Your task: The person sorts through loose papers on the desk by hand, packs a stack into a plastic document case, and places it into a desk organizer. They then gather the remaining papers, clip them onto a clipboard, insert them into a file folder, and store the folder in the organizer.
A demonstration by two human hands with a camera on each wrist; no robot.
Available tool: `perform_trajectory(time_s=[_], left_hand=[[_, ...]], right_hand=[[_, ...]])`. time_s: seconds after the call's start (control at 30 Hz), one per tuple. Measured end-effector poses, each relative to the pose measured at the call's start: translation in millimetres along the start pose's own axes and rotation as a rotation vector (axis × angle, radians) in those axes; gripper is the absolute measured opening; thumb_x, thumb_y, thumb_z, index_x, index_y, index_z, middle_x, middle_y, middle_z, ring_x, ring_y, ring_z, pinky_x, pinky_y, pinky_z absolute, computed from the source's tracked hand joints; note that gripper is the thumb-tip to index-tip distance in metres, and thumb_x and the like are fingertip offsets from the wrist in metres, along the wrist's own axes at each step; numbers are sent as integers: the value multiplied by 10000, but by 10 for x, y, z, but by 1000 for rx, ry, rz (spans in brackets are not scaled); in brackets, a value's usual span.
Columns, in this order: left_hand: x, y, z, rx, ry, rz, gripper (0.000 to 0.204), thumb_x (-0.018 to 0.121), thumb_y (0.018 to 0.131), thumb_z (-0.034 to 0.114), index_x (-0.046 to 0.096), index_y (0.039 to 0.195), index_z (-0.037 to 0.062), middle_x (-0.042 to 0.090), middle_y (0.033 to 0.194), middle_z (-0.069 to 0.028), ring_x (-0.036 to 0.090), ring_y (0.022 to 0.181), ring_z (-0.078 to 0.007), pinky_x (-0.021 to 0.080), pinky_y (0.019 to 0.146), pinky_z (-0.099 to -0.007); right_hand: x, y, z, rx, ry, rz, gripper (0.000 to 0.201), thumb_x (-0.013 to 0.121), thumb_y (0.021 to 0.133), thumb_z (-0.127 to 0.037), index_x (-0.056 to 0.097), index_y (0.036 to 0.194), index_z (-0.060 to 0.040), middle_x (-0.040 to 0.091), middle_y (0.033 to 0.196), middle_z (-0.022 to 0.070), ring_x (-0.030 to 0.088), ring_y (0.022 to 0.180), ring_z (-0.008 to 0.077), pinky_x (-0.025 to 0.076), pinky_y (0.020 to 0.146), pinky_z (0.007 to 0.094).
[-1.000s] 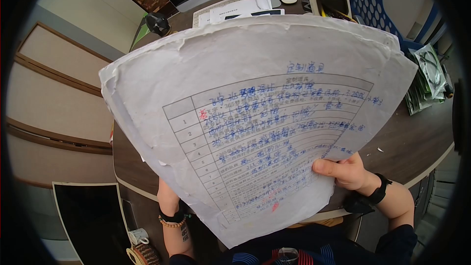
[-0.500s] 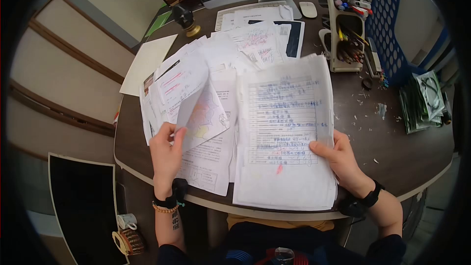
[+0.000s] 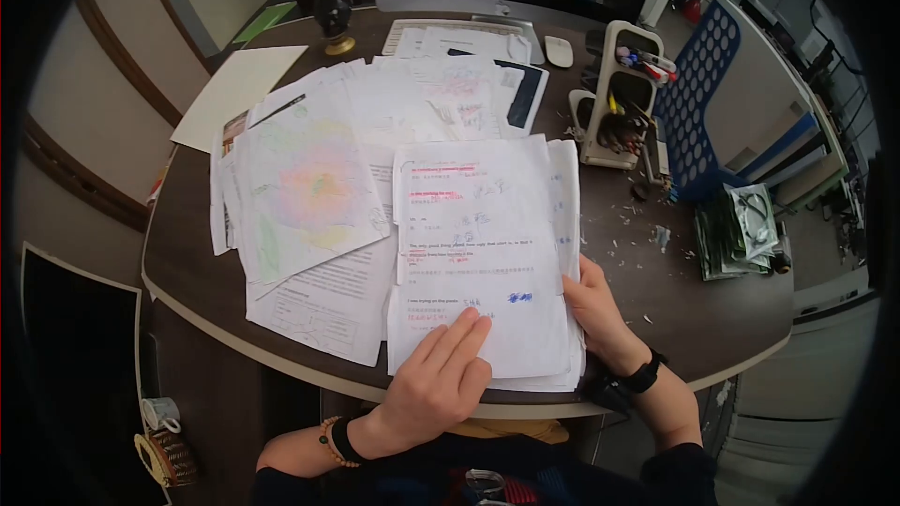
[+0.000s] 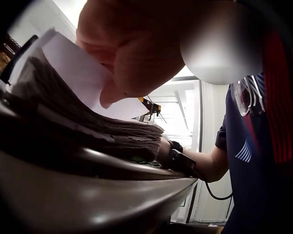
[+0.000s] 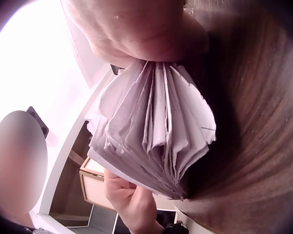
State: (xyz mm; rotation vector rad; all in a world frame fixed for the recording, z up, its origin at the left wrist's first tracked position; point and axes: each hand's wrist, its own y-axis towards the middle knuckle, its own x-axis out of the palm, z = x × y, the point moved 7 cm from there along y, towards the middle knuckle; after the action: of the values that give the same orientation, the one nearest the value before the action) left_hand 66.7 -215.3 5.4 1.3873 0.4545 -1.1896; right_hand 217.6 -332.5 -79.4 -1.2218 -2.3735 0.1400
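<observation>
A thick stack of printed and handwritten papers (image 3: 506,234) lies at the desk's front edge, its top sheet marked in red and blue. My left hand (image 3: 436,386) rests on the lower part of that sheet, index and middle fingers stretched out over the text. At the right edge, my right hand (image 3: 605,319) grips the stack, thumb on top. The stack's sheets (image 5: 158,117) fan apart below the right hand in the right wrist view. To the left lies a sheet with a coloured flower drawing (image 3: 319,187), over other printed pages (image 3: 323,309).
More loose papers (image 3: 441,98) spread toward the keyboard (image 3: 412,36) and monitor. A pen organizer (image 3: 619,98), a white mouse (image 3: 559,52) and a bundle of plastic packets (image 3: 745,230) are on the right. A dark ornament (image 3: 333,19) stands at the back left.
The raised handwritten table sheet came down with the stack, and a different page now tops it. My left hand released a sheet on the left pile, where the flower drawing now shows, and moved right.
</observation>
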Motion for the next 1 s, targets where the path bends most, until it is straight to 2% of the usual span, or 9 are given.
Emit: perform_trajectory(time_s=[0.3,0.4,0.5,0.57,0.73,0.8,0.83,0.9,1.0], left_hand=[[179,-60,61,48,-47,-67,151,583,790,28,460,703,21,640,1135,-215,627,1097,-325,529,834,-413],[184,-60,86,58,-84,-85,137,578,797,37,463,724,28,637,1149,-208,626,1102,-312,530,833,-414],[193,-72,92,59,-113,-91,127,580,798,39,466,740,31,633,1162,-204,630,1096,-307,527,838,-412],[198,-76,88,67,-113,-98,130,584,800,48,468,742,35,632,1166,-197,629,1098,-303,525,844,-406],[227,-121,51,92,-134,-160,128,591,805,77,476,759,46,615,1212,-171,598,1150,-292,501,890,-388],[213,-106,21,139,-194,-281,163,646,806,136,532,857,32,590,1257,-158,551,1204,-309,460,947,-406],[131,-73,-4,137,-186,-281,163,646,806,136,532,857,32,590,1257,-158,551,1204,-309,460,947,-406],[-47,3,-178,-68,-423,-301,296,708,796,176,569,998,11,559,1300,-161,501,1247,-332,412,997,-430],[-350,-13,-723,-253,-182,-191,438,753,771,180,561,1114,-12,527,1322,-187,474,1257,-361,391,1016,-443]], right_hand=[[-39,12,27,57,-72,84,364,474,1000,-205,483,1246,62,624,1119,120,631,952,144,526,809,271],[-32,31,39,84,13,81,360,477,991,-208,504,1224,64,630,1114,108,635,954,135,527,821,250],[34,8,11,72,80,33,385,496,991,-228,479,1238,66,615,1122,135,616,978,155,517,828,281],[56,-15,-26,42,-56,-1,379,556,954,-168,473,1242,64,613,1127,138,612,989,160,521,833,302],[69,-14,-21,-6,-111,-31,395,599,899,-60,467,1247,71,612,1134,144,616,977,161,530,826,307],[58,-20,-9,12,-100,-27,398,598,890,-34,465,1249,74,612,1135,145,618,971,160,532,822,303],[51,-22,-8,15,-99,-21,401,596,892,-34,464,1255,74,612,1137,148,622,969,164,533,824,305],[62,-18,-27,12,-94,-18,403,595,895,-35,462,1260,74,612,1140,151,626,968,169,535,827,307],[74,-34,-36,20,-51,-15,408,601,898,-37,464,1267,67,614,1143,155,632,969,176,539,827,313]])
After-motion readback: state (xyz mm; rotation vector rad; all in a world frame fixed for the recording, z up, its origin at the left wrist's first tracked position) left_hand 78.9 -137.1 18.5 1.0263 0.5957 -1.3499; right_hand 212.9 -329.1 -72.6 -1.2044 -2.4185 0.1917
